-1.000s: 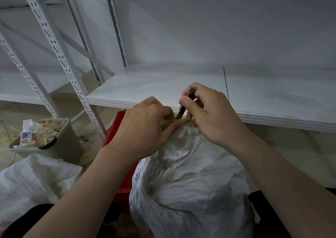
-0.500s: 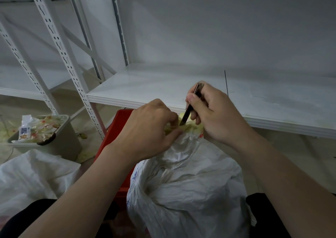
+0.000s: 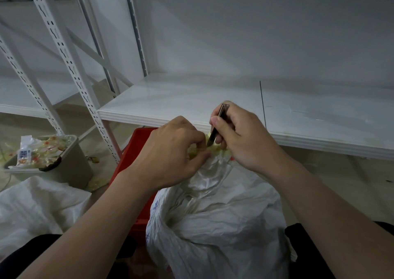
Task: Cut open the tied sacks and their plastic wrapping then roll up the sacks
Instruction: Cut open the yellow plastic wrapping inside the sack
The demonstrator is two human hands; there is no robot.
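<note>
Cutter tip at the tied neck of the sack, both hands holding on as before.

Little differs from half a second ago. The left hand (image 3: 170, 150) still pinches the bunched neck between thumb and fingers. The cutter (image 3: 216, 127) has its tip a shade nearer those fingers, and the right hand (image 3: 241, 137) keeps its grip on the slim handle, blade angled down into the yellowish plastic (image 3: 220, 150) at the neck. The white woven sack (image 3: 213, 225) stands just below the front edge of the shelf (image 3: 170, 101), against the right side of the red crate (image 3: 138, 142). Its cloth is crumpled and gathered in folds toward the neck, with blue print on its left flank.
</note>
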